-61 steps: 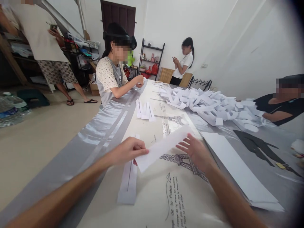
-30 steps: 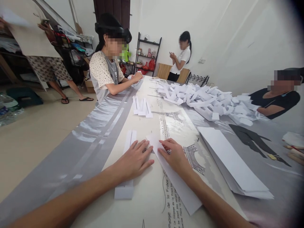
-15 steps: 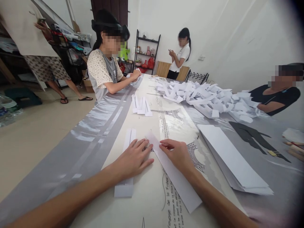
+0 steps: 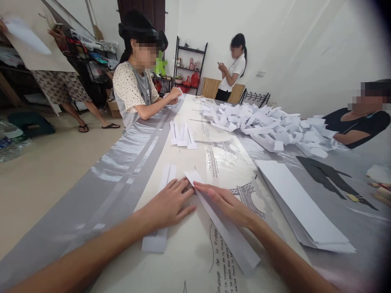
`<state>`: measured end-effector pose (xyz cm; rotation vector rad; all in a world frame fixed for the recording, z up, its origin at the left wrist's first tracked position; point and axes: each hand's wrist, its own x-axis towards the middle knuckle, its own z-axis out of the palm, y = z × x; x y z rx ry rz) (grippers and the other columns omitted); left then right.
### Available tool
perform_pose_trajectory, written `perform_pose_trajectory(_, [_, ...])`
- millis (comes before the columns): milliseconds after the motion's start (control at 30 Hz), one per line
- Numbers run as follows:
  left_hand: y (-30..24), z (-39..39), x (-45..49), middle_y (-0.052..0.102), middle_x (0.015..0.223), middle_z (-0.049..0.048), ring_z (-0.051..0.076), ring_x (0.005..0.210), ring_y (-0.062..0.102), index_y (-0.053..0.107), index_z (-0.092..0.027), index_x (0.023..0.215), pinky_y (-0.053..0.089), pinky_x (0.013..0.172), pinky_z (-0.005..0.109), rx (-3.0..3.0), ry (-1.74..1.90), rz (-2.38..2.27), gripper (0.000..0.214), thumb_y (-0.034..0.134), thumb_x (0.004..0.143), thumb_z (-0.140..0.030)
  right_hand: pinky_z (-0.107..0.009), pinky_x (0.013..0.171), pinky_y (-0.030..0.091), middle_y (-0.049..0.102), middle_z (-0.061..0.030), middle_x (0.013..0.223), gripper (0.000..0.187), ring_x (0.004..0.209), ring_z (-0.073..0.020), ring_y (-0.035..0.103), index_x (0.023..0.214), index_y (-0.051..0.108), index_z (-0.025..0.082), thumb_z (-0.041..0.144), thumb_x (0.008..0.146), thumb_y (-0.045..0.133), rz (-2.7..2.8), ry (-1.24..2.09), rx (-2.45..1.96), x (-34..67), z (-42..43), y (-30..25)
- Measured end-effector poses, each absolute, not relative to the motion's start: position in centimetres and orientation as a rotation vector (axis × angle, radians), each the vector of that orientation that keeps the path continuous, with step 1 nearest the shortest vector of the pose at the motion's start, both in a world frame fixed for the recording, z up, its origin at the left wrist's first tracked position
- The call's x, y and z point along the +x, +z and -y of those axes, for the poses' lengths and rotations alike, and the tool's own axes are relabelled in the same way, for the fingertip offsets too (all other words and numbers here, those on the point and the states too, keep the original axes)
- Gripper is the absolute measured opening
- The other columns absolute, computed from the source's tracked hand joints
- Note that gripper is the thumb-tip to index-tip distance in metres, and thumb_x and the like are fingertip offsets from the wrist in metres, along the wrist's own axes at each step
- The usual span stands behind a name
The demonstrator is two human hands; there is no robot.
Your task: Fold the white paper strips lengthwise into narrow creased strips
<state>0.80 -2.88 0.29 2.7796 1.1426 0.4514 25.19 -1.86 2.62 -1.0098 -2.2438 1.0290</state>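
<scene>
1. Your bench (image 4: 113, 187) stretches away from you, grey along its left edge, pale with printed towers and script down the middle.
2. A loose heap of white paper pieces (image 4: 259, 126) covers its far half, towards the right edge.
3. A stack of large white sheets (image 4: 302, 199) lies nearer you, right of the middle.
4. Your paper strip (image 4: 227, 232) slants across the near middle of the bench, creased lengthwise, its lower end towards the near edge.
5. Your right hand (image 4: 224, 201) lies along that strip near its far end: the grip is flat, fingers straight and together.
6. Your left hand (image 4: 169, 205) is palm down, grip wide, fingertips beside the strip's far end.
7. A folded strip (image 4: 154, 244) lies partly under that left hand.
8. Small folded strips (image 4: 183, 136) sit overlapping beyond your hands, towards the bench's far end.
</scene>
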Motion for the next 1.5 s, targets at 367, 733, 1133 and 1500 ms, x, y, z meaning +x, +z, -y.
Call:
perform_pose_trajectory(367, [0.6,1.8,-0.9,0.051,0.144,0.0133,0.031,0.134,0.049,0.054,-0.023,0.135,0.042,0.109,0.047,2.827,0.461,-1.044,0.038,0.049,0.104,-0.045,-0.048,0.123,0.036,0.038,0.0013,0.162,0.053,0.151,-0.0216,0.034,0.158,0.033,0.033,0.038,0.107,0.045,2.506,0.584,-0.934,24.7,1.4,0.2])
perform_pose_trajectory(733, [-0.4,2.5,0.7,0.050,0.149,0.0198,0.030,0.137,0.050,0.042,-0.010,0.146,0.045,0.109,0.044,2.958,0.536,-1.300,0.044,0.036,0.108,-0.033,-0.049,0.120,0.041,0.045,-0.0010,0.158,0.054,0.149,-0.0241,0.038,0.157,0.036,0.030,0.031,0.105,0.049,2.575,0.387,-0.937,24.6,1.3,-0.3])
perform_pose_trajectory(1133, [-0.8,2.5,0.9,0.056,0.139,0.0182,0.030,0.132,0.052,0.048,-0.010,0.139,0.045,0.108,0.046,2.876,0.523,-1.287,0.042,0.033,0.108,-0.034,-0.050,0.119,0.040,0.044,0.0021,0.158,0.054,0.148,-0.0228,0.038,0.155,0.040,0.031,0.026,0.102,0.052,2.572,0.391,-0.966,24.3,1.3,-0.6])
perform_pose_trajectory(1500, [-0.5,3.0,1.0,0.053,0.140,0.0165,0.028,0.117,0.063,0.044,-0.014,0.140,0.059,0.084,0.038,2.749,0.543,-1.352,0.041,0.031,0.108,-0.036,-0.051,0.118,0.042,0.045,0.0012,0.157,0.056,0.147,-0.0241,0.040,0.155,0.041,0.032,0.020,0.101,0.051,2.576,0.367,-0.975,24.0,1.5,-0.7])
